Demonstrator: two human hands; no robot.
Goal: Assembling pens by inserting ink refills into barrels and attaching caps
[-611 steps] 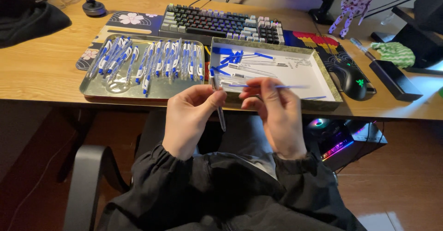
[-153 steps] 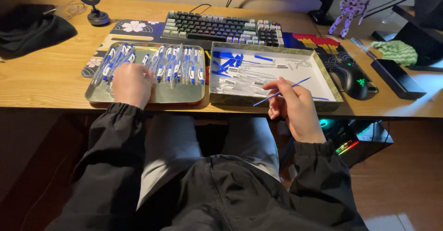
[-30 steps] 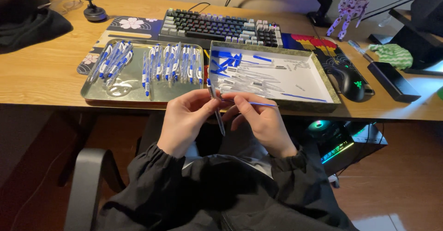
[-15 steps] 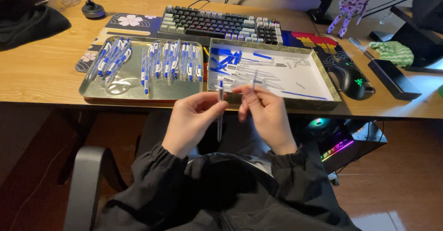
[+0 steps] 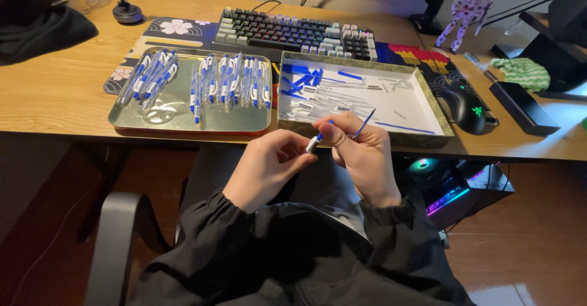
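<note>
Pen barrel (image 5: 313,142), white with a blue end, sits between both hands just below the desk edge (image 5: 73,119), over the lap. Long axis runs diagonally, lower-left to upper-right, pointing toward the right hand. Left hand (image 5: 269,168) curls loosely, thumb and forefinger pinching the barrel's lower end. Right hand (image 5: 361,159) is closed around the upper end with its fingertips, and also carries a thin blue refill (image 5: 365,122) that sticks up and to the right past the knuckles (whether its lower tip is already inside the barrel cannot be told). Both hands are equally near the barrel; the right one has the refill, so alignment of refill to barrel axis is the relation that matters.

Above the hands, on the desk: a metal tray (image 5: 128,119) with rows of assembled blue-and-white pens (image 5: 229,83), and beside it to the right a shallow box (image 5: 443,136) of loose blue caps, clear tubes and springs. Keyboard (image 5: 293,34) behind both, mouse (image 5: 466,107) to the right.

Versus half a second ago: the barrel hung nearly vertical from the left fingers; now it is tilted and shorter in view, and the hands have closed together
</note>
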